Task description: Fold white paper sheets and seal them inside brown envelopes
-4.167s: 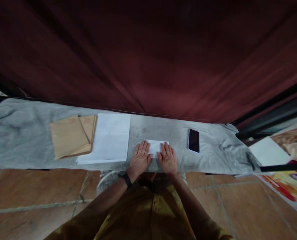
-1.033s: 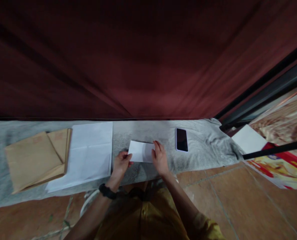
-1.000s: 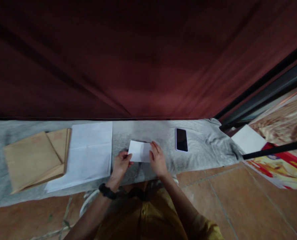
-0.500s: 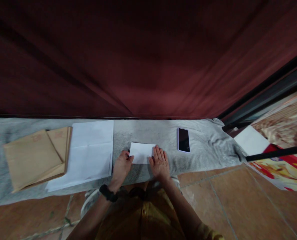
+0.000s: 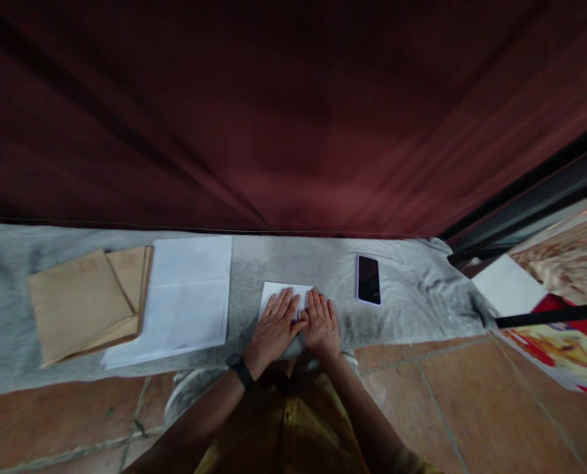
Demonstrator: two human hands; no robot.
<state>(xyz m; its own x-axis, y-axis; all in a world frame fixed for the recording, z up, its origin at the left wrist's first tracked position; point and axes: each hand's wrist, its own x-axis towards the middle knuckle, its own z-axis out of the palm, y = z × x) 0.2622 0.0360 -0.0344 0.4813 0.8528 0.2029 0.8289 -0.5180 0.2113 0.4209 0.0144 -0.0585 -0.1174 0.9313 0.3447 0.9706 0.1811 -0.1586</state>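
Paper of small size — one white piece point(image 5: 302, 294) — lies on the grey cloth point(image 5: 248, 263), to the left of the phone point(image 5: 369, 280) and a little nearer to the body. Counted are also one phone, one dark watch point(image 5: 241, 370) worn on the left side, at least two brown envelopes point(image 5: 78, 303) and at least two large white sheets point(image 5: 189, 289); the exact number in both piles I cannot tell, because they overlap. The sheets are well to the left of the phone, and the envelopes farther left, partly on top of the sheets. Right of the phone, well apart, is one white card point(image 5: 508, 286). Beyond the phone hangs one dark red curtain point(image 5: 293, 131).

The small paper is beneath both hands: the left hand point(image 5: 272, 327) covers its left part, the right hand point(image 5: 321, 329) its right part. Both lie flat with stretched fingers — side by side, the thumbs touching.
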